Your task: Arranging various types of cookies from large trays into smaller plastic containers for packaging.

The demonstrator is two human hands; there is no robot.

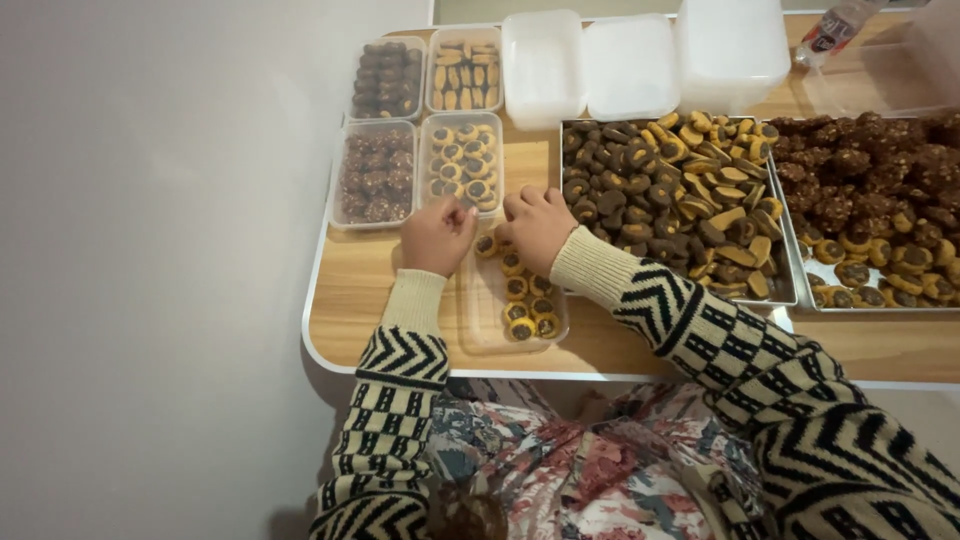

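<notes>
A: Start at the left. What sits there?

B: Four clear tubs on the wooden table (345, 290): two dark-cookie tubs (378, 130) in the left column, then a tub of long tan biscuits (464, 75) above a tub of round chocolate-centred cookies (462, 165).

A: And the hands?

B: The left hand (437, 236) is curled, knuckles up, at the top left corner of an open clear container (485, 320) lying right in front of the person. Its fingertips are tucked under, so I cannot tell whether they pinch anything.

A: The right one?

B: The right hand (537, 226) is just beside it, fingers bent down onto the round cookies (522, 295) lined up along the container's right side. Whether it grips one, I cannot tell.

A: Further right?

B: Three white lidded boxes (630, 60) at the back, then a metal tray (680, 200) heaped with tan and chocolate cookies, touching a second tray (870, 200) of dark clustered ones. A plastic bottle (835, 25) lies near the far edge.
</notes>
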